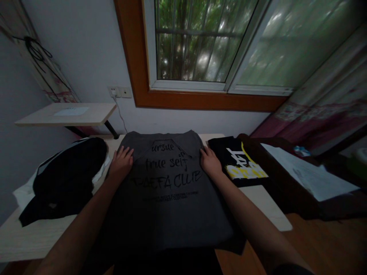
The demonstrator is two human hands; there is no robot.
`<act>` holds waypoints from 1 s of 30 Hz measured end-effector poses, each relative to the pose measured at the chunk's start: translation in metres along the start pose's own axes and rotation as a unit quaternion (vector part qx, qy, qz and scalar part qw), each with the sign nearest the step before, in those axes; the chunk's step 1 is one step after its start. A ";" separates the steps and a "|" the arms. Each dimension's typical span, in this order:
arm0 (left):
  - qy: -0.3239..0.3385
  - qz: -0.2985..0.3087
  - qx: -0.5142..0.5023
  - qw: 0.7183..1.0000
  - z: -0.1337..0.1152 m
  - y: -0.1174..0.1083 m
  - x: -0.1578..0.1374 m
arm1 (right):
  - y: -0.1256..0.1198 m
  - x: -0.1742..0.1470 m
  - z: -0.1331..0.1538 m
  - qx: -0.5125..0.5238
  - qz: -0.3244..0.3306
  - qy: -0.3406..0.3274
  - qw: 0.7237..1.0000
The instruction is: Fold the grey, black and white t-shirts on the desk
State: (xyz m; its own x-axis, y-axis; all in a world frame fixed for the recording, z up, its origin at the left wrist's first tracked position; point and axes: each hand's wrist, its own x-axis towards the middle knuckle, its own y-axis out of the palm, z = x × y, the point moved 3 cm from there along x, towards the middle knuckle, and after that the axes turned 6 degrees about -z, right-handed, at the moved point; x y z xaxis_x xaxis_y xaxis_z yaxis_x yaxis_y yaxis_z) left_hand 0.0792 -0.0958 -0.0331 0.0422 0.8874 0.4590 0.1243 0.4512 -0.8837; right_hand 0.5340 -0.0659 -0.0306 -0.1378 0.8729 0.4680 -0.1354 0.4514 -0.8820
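A dark grey T-shirt (172, 214) with black lettering lies spread in front of me, its lower edge hanging over the front of the table. My left hand (122, 159) rests on its upper left edge with the fingers stretched out and slightly apart. At the upper right edge, my right hand (210, 160) touches the cloth with its fingers a little bent. Close to the right hand is a folded black garment (219, 152) with white and yellow print. On the left lies a black cap-shaped or bundled dark garment (69, 175) over white cloth (24, 193).
The pale table (31, 238) stands against the wall under a window (195, 49). A raised shelf (97, 112) with a paper on it is at the back left. Right of the table, a white sheet (309, 172) lies on a dark surface. A cable runs from the wall socket (114, 91).
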 end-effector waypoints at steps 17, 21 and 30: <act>0.028 0.046 -0.021 0.998 0.029 -0.029 -0.083 | -0.047 -0.085 -0.007 -0.004 0.004 -0.021 1.000; -0.001 -0.003 -0.029 1.000 0.032 -0.028 -0.080 | -0.039 -0.083 -0.010 0.015 -0.022 -0.023 0.999; -0.037 0.058 -0.049 0.996 0.052 -0.003 -0.033 | 0.008 -0.029 -0.020 0.088 -0.015 0.035 0.995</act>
State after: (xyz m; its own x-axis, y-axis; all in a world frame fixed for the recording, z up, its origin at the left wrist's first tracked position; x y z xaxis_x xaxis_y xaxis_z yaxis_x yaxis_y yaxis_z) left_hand 0.0257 -0.1217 -0.0506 -0.0116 0.9394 0.3425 0.2194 0.3366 -0.9157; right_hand 0.5566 -0.0838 -0.0522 -0.0634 0.8731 0.4835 -0.3092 0.4434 -0.8413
